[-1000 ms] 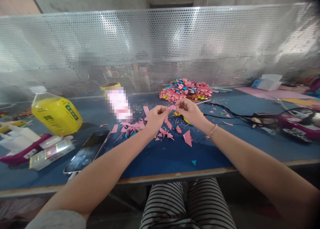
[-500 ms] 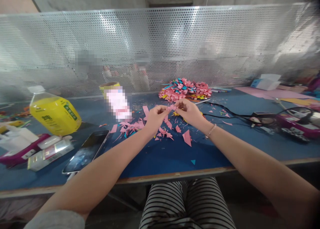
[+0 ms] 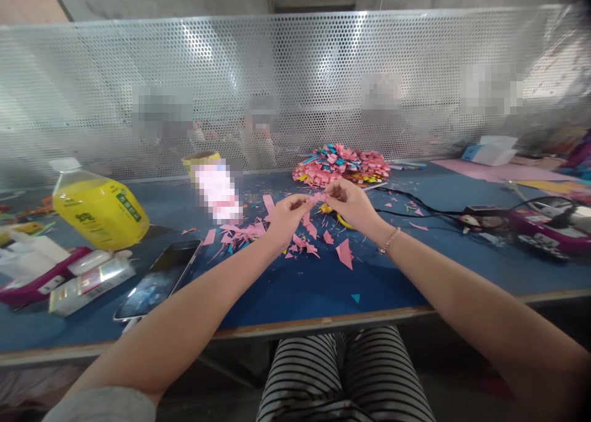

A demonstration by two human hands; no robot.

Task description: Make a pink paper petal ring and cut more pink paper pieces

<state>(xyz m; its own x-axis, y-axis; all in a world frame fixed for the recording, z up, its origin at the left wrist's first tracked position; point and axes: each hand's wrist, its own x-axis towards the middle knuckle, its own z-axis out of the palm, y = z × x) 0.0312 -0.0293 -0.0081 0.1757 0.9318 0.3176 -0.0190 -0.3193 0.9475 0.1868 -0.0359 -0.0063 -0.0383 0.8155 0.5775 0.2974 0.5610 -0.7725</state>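
Note:
Between my fingertips, above the middle of the table, is a small piece of pink paper (image 3: 316,199). My left hand (image 3: 287,216) pinches its left end, and my right hand (image 3: 348,202) grips the right end. Its exact shape is too small to make out. Under and around the hands lie pink paper scraps (image 3: 252,231), among them a larger cut piece (image 3: 344,253). A yellow thing (image 3: 344,221), perhaps a tool handle, shows partly beneath my right hand. Just behind the hands sits a heap of pink, blue and yellow paper pieces (image 3: 341,163).
At left stand a bottle of yellow liquid (image 3: 99,207), a box (image 3: 92,283) and a dark phone (image 3: 159,279). A lit, blurred-out screen (image 3: 217,191) leans further back. Black cables (image 3: 420,203) and a purple item (image 3: 549,231) lie right. A perforated metal panel (image 3: 295,59) closes the back.
My right hand has shifted very slightly, and more of the yellow thing beneath it shows. Both hands keep their pinch on the pink paper.

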